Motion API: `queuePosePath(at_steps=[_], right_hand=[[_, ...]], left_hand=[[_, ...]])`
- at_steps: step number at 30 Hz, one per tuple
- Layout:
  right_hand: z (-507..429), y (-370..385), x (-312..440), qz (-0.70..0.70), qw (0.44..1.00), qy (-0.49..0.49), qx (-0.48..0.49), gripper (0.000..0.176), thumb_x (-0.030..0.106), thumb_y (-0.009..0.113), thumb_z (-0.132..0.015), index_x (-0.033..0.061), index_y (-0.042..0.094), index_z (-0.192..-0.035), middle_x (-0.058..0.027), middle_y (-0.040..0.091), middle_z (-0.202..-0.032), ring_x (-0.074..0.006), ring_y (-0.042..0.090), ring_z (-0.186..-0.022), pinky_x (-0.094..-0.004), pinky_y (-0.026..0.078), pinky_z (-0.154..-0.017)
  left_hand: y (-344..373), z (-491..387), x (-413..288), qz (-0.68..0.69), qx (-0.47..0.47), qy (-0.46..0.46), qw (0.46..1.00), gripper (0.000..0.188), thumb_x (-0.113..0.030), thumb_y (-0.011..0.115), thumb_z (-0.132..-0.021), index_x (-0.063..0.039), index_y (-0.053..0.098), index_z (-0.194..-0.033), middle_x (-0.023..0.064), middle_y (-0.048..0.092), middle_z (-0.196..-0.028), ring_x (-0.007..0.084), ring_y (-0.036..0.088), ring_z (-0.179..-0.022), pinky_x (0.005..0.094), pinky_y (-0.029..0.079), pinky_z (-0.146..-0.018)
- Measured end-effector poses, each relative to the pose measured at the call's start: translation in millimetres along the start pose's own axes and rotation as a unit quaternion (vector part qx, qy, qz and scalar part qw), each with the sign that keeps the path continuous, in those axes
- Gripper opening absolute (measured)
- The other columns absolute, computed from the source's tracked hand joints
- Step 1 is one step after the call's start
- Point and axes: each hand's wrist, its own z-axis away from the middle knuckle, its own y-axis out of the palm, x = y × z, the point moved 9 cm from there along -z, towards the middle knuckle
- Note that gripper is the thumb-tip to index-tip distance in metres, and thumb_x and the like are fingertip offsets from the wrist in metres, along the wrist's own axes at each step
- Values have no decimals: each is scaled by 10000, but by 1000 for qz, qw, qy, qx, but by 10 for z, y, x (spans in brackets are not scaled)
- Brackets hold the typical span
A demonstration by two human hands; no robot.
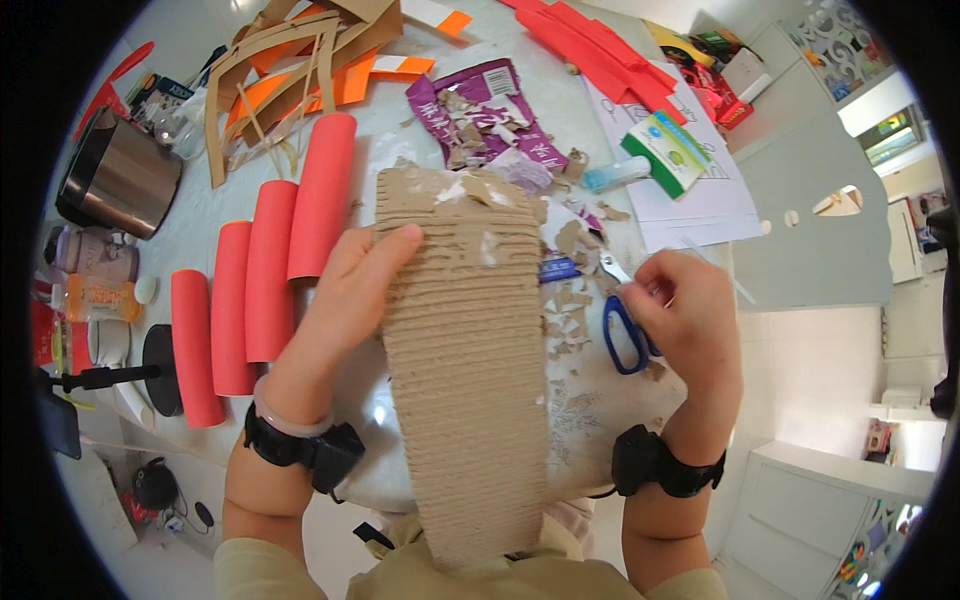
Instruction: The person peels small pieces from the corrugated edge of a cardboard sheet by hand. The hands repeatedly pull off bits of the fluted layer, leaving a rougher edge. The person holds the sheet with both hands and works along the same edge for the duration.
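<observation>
A long strip of corrugated cardboard, its ridges showing and its far end torn with white patches, lies before me and reaches over the near table edge. My left hand holds its left side, the thumb on top and the fingers hidden. Right of the strip, my right hand has bent fingers over blue-handled scissors lying on the table. The fingertips are close together near the scissors; whether they grip anything is hidden. Torn cardboard scraps are scattered between the strip and the scissors.
Several red paper tubes are at left, near a metal container and bottles. Orange and brown cardboard pieces lie at the far left. A purple wrapper holds scraps. Farther right are a glue tube, a green-white box and paper sheets.
</observation>
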Motion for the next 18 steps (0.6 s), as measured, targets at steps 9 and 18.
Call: queuePosePath(at_steps=[9,18], right_hand=[[313,85,-231,168,985,23,-10,263,171,790,-770,-17,671,-910,-208,698,-845,-397,658,-751,-455,523,-682],[473,-203,-403,-246,958,66,130,280,7,785,-785,-38,671,-1036,20,667,-767,24,399,-579,-178,318,-512]], left_hand=[[3,-93,76,41,32,-27,998,383,-324,586,-1063,25,711,-1157,41,746,-1035,73,671,-878,252,526,-776],[-16,-100,-8,35,55,8,998,359,-277,579,-1065,32,689,-1211,40,740,-1053,81,673,-924,265,536,-803]])
